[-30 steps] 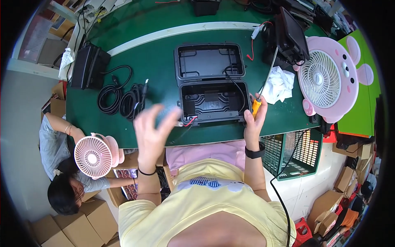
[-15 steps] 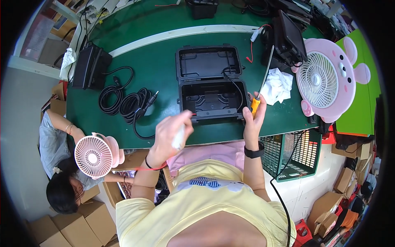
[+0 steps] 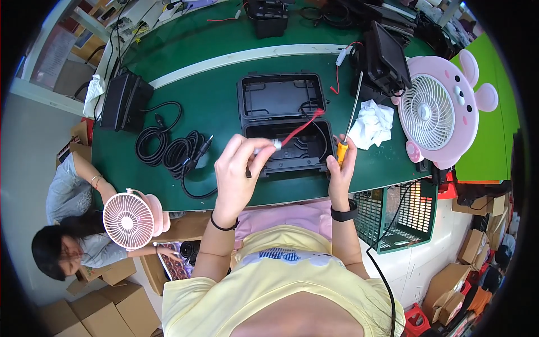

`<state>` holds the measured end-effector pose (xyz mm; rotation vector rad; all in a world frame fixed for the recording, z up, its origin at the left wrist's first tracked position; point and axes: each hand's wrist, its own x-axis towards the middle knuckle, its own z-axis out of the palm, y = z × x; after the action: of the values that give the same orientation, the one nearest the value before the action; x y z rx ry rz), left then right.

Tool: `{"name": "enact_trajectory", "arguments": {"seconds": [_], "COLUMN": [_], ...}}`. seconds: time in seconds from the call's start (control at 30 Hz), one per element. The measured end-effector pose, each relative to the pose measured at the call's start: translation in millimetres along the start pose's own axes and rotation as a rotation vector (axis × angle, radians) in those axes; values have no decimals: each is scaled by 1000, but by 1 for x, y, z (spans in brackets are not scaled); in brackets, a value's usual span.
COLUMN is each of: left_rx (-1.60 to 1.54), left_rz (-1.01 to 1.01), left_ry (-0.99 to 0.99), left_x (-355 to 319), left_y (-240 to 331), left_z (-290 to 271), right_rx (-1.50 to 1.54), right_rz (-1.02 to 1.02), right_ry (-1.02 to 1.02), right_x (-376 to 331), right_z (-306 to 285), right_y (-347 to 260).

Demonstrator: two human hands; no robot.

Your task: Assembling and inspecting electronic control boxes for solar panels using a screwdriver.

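Observation:
My left hand [image 3: 233, 174] pinches a small white cylindrical part [image 3: 275, 144] between thumb and fingers, above the near edge of an open black plastic case [image 3: 297, 164]. A red wire lead [image 3: 298, 128] runs up from this part to a red tip over the case. The case's lid [image 3: 281, 92] is folded back on the far side, and a thin black cable curves inside. At the case's right corner, my right hand [image 3: 340, 178] is closed around the yellow handle of a screwdriver [image 3: 342, 150], its long shaft pointing up and away.
Coiled black cable [image 3: 168, 147] and a black box [image 3: 124, 101] lie on the left. Crumpled white paper [image 3: 371, 122], another black case [image 3: 386, 59] and a pink fan [image 3: 438, 109] stand right. A smaller pink fan [image 3: 128, 220] is at the near left, beside another person [image 3: 70, 191].
My left hand has brought the white part forward from near my body to over the case; its red lead now points away from me. The right hand still holds the screwdriver.

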<state>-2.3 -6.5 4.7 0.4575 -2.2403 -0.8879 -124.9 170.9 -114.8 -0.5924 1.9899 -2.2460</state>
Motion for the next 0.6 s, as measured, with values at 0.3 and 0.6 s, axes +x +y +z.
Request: {"name": "enact_trajectory", "arguments": {"seconds": [0.3,0.6], "left_rx": [207,543], "left_rz": [164,384], "left_ry": [-265,-538], "left_x": [12,-11], "left_y": [-6,1], "left_z": [20,44], "right_rx": [6,57], "right_rz": [4,87], "right_ry": [-18,-123], "right_x": [3,12], "right_z": [0,-8], "right_y": [-5,-12]}}
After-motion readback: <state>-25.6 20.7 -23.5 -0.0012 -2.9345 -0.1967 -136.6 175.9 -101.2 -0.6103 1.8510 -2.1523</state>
